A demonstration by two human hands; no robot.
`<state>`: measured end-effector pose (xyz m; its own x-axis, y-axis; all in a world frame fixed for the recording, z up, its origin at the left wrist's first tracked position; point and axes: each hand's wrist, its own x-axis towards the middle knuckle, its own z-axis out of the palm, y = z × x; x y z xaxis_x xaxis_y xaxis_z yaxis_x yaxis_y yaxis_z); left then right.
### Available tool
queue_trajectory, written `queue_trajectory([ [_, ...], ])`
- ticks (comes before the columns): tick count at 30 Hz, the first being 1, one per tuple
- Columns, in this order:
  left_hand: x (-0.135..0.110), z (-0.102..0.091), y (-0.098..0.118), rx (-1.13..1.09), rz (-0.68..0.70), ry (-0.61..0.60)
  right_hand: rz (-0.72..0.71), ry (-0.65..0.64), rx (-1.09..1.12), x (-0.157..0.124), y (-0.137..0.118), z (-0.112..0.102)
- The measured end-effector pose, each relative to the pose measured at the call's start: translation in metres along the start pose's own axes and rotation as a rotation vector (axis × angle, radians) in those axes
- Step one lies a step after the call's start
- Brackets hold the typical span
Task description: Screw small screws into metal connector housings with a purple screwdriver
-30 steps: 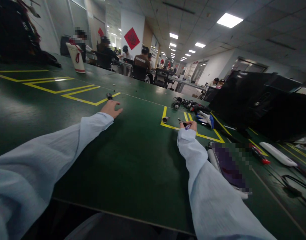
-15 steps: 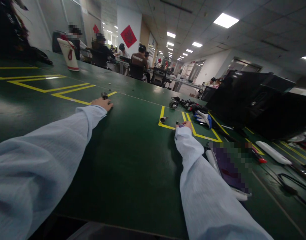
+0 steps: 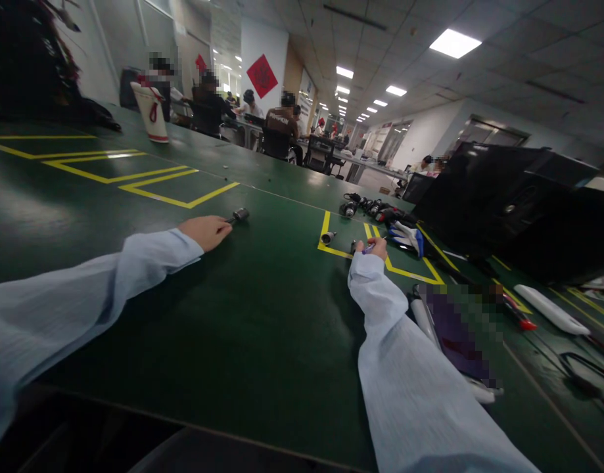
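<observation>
My left hand [image 3: 206,231] lies on the green table [image 3: 262,315], its fingers closed on the thin end of a small dark cylindrical bit [image 3: 238,215] that sticks out to the right. My right hand [image 3: 373,248] rests at the yellow-marked box further right, pinching a small tool with a purple part [image 3: 367,249]. A short silver socket [image 3: 327,237] lies just left of that hand, on the yellow line. Both arms wear pale blue sleeves.
A pile of dark tools [image 3: 375,207] and a white and blue glove [image 3: 405,234] lie beyond my right hand. Black cases [image 3: 518,210] stand at the right. A white cup [image 3: 152,113] stands far left. A red-handled tool [image 3: 516,314] and white handle [image 3: 548,307] lie right. People sit at far tables.
My left hand reached out to the dark bit near the yellow corner, took hold of it and has drawn it back toward me and to the right. My right hand stayed in place.
</observation>
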<state>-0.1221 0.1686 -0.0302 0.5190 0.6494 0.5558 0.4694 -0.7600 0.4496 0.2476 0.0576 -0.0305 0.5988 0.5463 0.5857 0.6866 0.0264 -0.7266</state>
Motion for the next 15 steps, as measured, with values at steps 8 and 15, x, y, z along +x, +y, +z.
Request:
queue_trajectory([
  [8,-0.065,-0.015,0.085,0.313,-0.042,-0.144,-0.107,-0.123,0.122,-0.034,-0.032,0.007],
  [15,-0.06,-0.005,0.106,0.145,0.014,-0.215,-0.072,-0.473,0.372,-0.108,-0.079,-0.005],
])
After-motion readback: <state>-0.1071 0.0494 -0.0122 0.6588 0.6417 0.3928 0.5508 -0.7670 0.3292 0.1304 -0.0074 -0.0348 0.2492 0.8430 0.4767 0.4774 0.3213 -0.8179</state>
